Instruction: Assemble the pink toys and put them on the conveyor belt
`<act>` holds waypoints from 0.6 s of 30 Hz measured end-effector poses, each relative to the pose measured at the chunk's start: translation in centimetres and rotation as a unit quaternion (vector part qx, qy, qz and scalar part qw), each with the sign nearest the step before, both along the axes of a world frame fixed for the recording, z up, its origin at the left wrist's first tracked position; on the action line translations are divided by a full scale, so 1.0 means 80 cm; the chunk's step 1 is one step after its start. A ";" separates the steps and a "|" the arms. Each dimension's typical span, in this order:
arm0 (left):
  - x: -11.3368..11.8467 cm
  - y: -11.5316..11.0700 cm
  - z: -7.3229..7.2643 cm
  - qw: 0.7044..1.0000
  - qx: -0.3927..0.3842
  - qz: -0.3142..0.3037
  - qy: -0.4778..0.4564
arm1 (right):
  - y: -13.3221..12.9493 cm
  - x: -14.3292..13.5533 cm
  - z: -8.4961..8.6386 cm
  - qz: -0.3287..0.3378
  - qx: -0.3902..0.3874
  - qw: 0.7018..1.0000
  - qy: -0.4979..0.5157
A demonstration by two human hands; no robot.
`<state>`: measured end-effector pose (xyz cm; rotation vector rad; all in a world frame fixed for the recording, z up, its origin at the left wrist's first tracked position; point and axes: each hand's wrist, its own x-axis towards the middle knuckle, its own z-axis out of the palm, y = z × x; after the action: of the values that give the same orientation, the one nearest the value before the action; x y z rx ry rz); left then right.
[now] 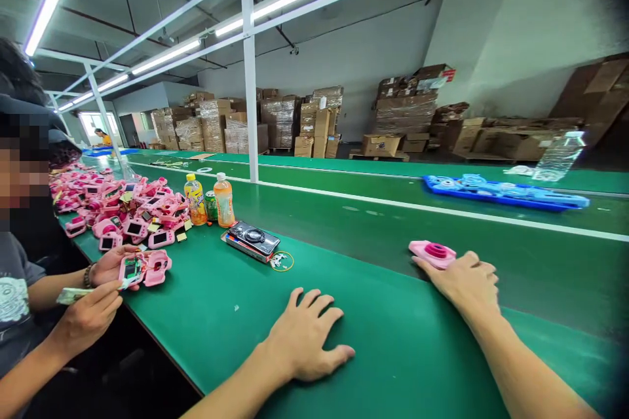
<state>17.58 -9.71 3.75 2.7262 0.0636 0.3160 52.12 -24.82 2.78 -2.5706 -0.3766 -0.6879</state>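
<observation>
My left hand rests on the green tabletop, palm down, with its fingers spread and nothing in them. Further right, over the green belt, my right hand is at a pink toy camera with a darker pink round lens. The thumb lies along the camera's near side and the fingers curl at its right end. The camera's right end is partly hidden by the hand.
At left a co-worker's hands hold an opened pink camera. Behind lies a heap of pink cameras. Drink bottles, a phone on a box and a rubber band are nearby. A blue tray and clear bottle stand far right.
</observation>
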 end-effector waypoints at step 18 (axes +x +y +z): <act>0.006 0.008 -0.006 0.999 -0.011 -0.003 -0.035 | -0.013 0.006 -0.005 0.273 -0.085 0.955 0.080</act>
<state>18.02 -9.08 3.28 2.6910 0.0385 0.4061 52.64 -25.82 2.37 -2.4722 -1.0768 -0.2519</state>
